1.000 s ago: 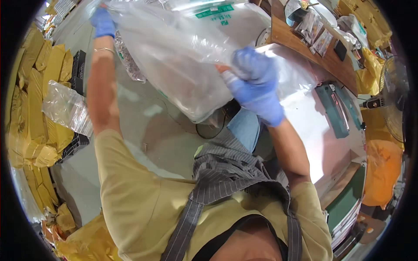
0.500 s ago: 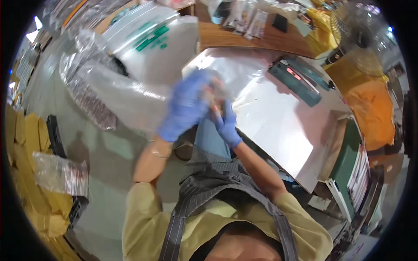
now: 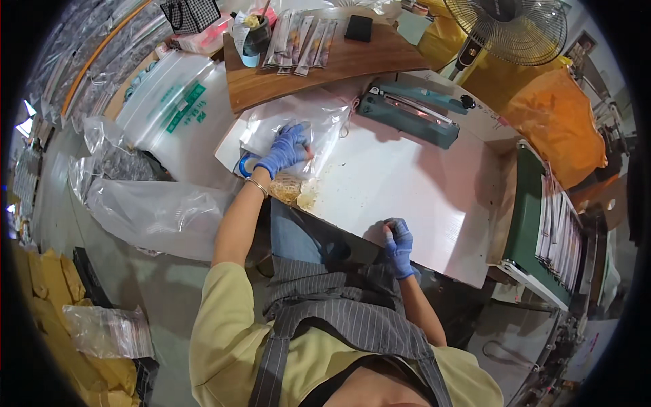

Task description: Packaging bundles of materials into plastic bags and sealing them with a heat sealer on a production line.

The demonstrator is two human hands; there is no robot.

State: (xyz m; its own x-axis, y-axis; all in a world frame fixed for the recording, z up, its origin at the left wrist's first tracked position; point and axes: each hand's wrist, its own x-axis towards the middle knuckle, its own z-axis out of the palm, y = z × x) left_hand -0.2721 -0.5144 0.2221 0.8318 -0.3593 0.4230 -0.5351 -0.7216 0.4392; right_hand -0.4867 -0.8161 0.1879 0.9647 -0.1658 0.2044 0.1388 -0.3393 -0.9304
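My left hand (image 3: 288, 149), in a blue glove with bare fingertips, rests on a stack of clear plastic bags (image 3: 329, 122) at the white table's left end. Its fingers are apart and lie on the film. Beside that wrist is a blue-rimmed roll of tape (image 3: 248, 165). A brown, worn patch of tape (image 3: 288, 190) marks the table edge just below. My right hand (image 3: 399, 247), gloved alike, is at the table's front edge with its fingers curled in; nothing shows in them. Behind the white tabletop (image 3: 407, 183) stands a teal bag sealer (image 3: 410, 115).
A brown wooden board (image 3: 325, 54) at the back holds several slim packets (image 3: 298, 41), a dark cup and a black box. A fan (image 3: 508, 27) and an orange sack (image 3: 559, 122) stand far right. Right of the table is a green tray (image 3: 532, 217) of packets. Large plastic bags (image 3: 159, 214) lie left.
My hands, close together in front of me before, have parted. The left has reached forward onto the plastic bags; the right has dropped back to the table's front edge. The view has shifted.
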